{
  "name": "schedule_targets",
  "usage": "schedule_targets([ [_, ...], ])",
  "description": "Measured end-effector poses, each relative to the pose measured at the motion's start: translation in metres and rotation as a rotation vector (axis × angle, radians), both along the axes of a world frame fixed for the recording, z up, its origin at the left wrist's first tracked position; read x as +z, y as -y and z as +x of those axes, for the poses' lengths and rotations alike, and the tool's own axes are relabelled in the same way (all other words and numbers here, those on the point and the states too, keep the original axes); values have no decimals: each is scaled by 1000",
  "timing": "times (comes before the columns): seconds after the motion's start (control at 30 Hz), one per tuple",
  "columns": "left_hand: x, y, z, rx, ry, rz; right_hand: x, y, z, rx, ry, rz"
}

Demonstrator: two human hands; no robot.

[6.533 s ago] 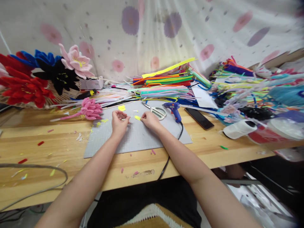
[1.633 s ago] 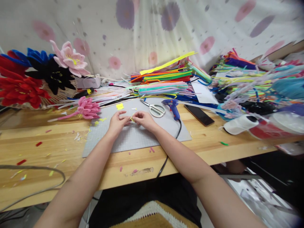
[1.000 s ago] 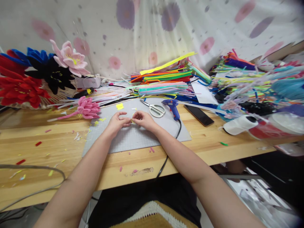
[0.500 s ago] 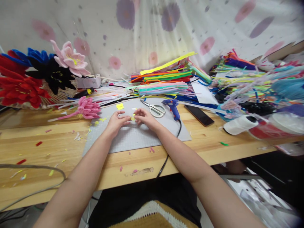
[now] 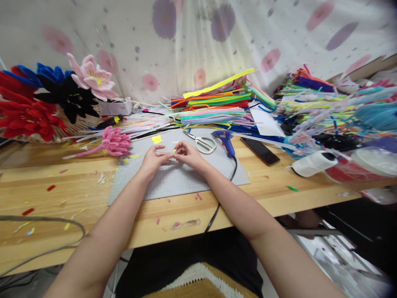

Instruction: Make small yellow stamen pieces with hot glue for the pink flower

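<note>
Above the grey cutting mat [image 5: 173,184], my left hand [image 5: 154,160] and my right hand [image 5: 189,155] meet at their fingertips. Between them shows a tiny bit of a small yellow piece [image 5: 175,150], mostly covered by the fingers. Both thumbs and forefingers are pinched together at it. Just beyond the hands lies a yellow patch of material [image 5: 156,139] on the mat. Yellow scraps [image 5: 133,156] are scattered left of my left hand. Scissors [image 5: 204,145] with pale handles rest to the right of my right hand.
A blue glue gun [image 5: 228,142] with a black cord lies on the mat's right side, beside a phone [image 5: 259,150]. Pipe-cleaner bundles [image 5: 214,99] fill the back. A pink fuzzy flower [image 5: 114,141] lies left; larger flowers [image 5: 74,99] stand behind it. A white thread spool [image 5: 314,162] is right.
My fingertips have come closer together, and less of the small yellow piece shows between them. Everything else on the table stays in place.
</note>
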State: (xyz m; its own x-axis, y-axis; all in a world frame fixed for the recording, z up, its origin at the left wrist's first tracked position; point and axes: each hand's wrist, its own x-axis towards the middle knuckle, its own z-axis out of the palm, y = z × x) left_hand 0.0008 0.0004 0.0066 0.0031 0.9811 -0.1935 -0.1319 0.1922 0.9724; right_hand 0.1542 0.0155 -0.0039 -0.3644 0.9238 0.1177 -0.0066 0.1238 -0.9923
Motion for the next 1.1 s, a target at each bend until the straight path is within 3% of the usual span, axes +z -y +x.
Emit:
schedule_targets([
  [0.43, 2, 1, 2, 53, -2, 16, -11, -5, -2, -137, 54, 128],
  [0.83, 1, 0, 9, 156, -21, 34, -11, -3, -6, -130, -4, 114],
  [1.1, -1, -1, 9, 107, 22, -3, -16, -5, -7, -182, -15, 145],
])
